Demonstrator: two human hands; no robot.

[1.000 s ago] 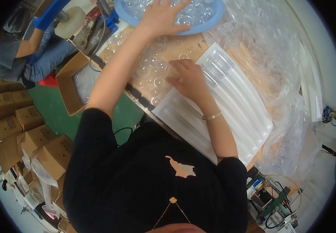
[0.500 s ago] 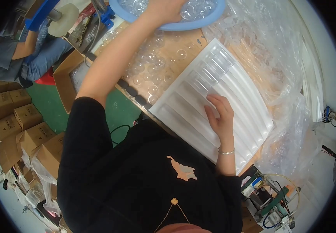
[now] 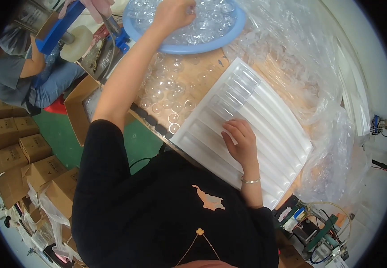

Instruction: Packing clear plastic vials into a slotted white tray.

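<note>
My left hand [image 3: 174,17] is over a light blue basin [image 3: 180,49] filled with clear, rounded plastic pieces [image 3: 211,24]. Its fingers are curled in, and what they hold, if anything, is too small to make out. Above a white ribbed tray [image 3: 211,138], my right hand [image 3: 241,145] has its thumb and fingers apart with nothing between them. Whether it touches the tray I cannot tell. Clear cylindrical pieces [image 3: 236,96] lie side by side in the grooves at the tray's far end, just beyond my right fingertips.
Loose clear round pieces [image 3: 169,87] are scattered on the wooden tabletop [image 3: 207,58] left of the tray. Clear plastic sheeting [image 3: 300,49] heaps along the right. A seated person [image 3: 14,71] works at far left, near an open carton [image 3: 77,107]. Equipment [image 3: 314,232] stands lower right.
My left hand has shifted left over the basin, fingers now curled at its far side. The whole view has moved a little, so more of the basin shows. My right hand remains over the tray.
</note>
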